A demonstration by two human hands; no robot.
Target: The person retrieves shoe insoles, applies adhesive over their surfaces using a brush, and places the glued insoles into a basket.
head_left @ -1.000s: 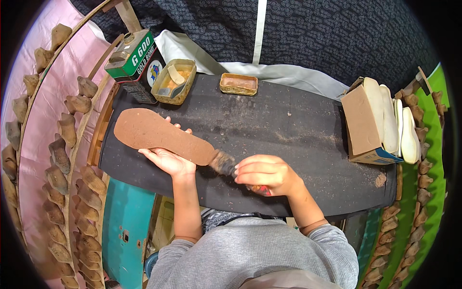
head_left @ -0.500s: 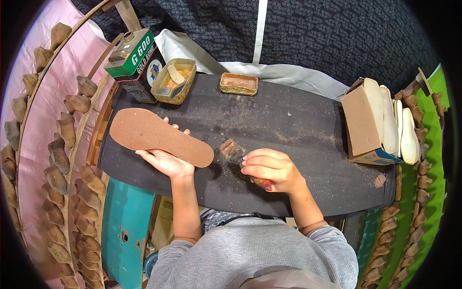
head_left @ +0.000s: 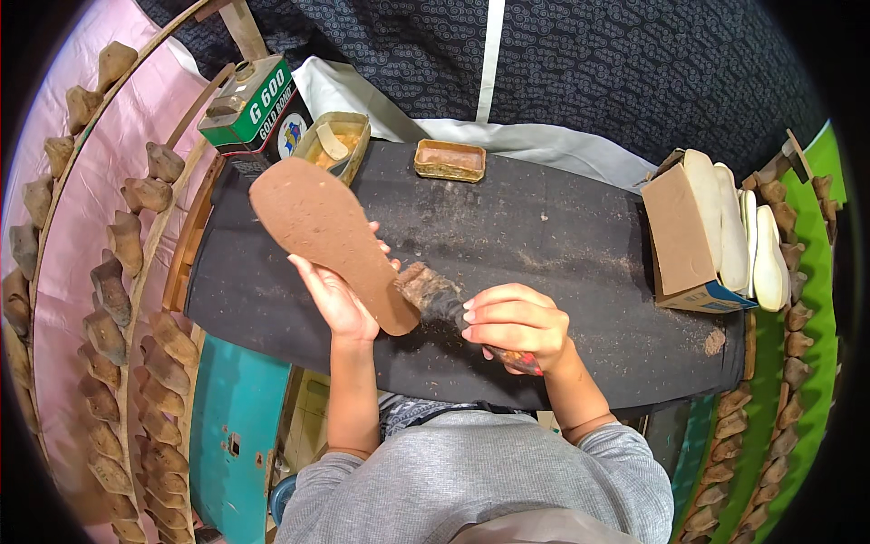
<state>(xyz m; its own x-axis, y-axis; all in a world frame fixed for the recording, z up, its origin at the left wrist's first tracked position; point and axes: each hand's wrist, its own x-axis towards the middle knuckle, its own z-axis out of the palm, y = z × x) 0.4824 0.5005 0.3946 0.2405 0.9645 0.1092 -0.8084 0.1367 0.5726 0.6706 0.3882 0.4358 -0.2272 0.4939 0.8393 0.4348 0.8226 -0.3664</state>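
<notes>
A brown shoe sole [head_left: 324,227], flat and dotted with small specks, rests tilted in my left hand [head_left: 341,304]. The thumb lies along its near edge and the fingertips show past the far edge. My right hand [head_left: 524,319] is closed round the handle of a brush [head_left: 422,286] with a dark neck and worn brown bristles; a red bit of the handle shows below the hand. The bristles are at the sole's narrow end, against its right edge or just beside it; I cannot tell if they touch.
A dark cloth with scattered brown crumbs covers the table [head_left: 580,335]. At the back stand a green-and-black can [head_left: 249,113], a tray [head_left: 360,150] partly behind the sole, and a small tub [head_left: 450,161]. A cardboard box [head_left: 681,236] holds white soles [head_left: 732,227]. Shoe lasts [head_left: 109,335] line side racks.
The sole has turned steeper, its wide end swinging up and right, now covering part of the tray. The brush has shifted slightly right, and its bristles are now next to the sole's narrow end.
</notes>
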